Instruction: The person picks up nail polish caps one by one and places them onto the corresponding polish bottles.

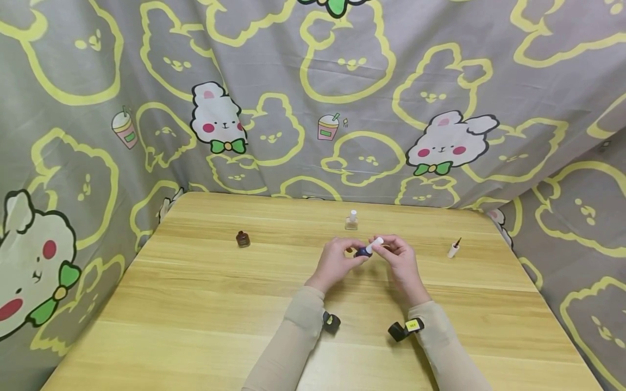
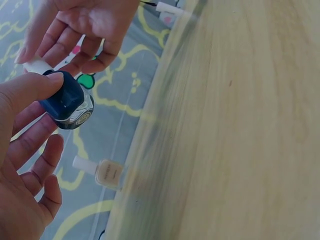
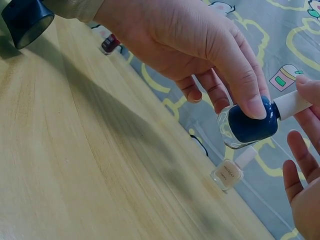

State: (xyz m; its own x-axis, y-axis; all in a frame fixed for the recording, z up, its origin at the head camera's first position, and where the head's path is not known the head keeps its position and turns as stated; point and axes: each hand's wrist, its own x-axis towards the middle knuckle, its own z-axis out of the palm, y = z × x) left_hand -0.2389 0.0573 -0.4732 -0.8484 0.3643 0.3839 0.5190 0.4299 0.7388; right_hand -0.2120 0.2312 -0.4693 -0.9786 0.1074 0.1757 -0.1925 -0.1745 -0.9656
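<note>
A nail polish bottle with dark blue polish [image 1: 363, 252] is held tilted above the table between both hands. My left hand [image 1: 336, 262] pinches its glass body, with the thumb [image 2: 47, 85] lying on the dark blue side. My right hand [image 1: 402, 262] grips the white cap [image 1: 375, 244] between thumb and fingers. In the right wrist view, a short dark neck [image 3: 276, 111] shows between cap and bottle; whether the cap is screwed tight I cannot tell. Just beyond the hands stands a beige nail polish bottle [image 1: 351, 222] with its white cap on.
An uncapped dark brown-red nail polish bottle [image 1: 243, 239] stands at the back left of the wooden table [image 1: 205, 315]. To the right, a white cap [image 1: 452, 250] stands with its dark brush pointing up. A patterned grey curtain [image 1: 288, 70] hangs around the table's back and sides.
</note>
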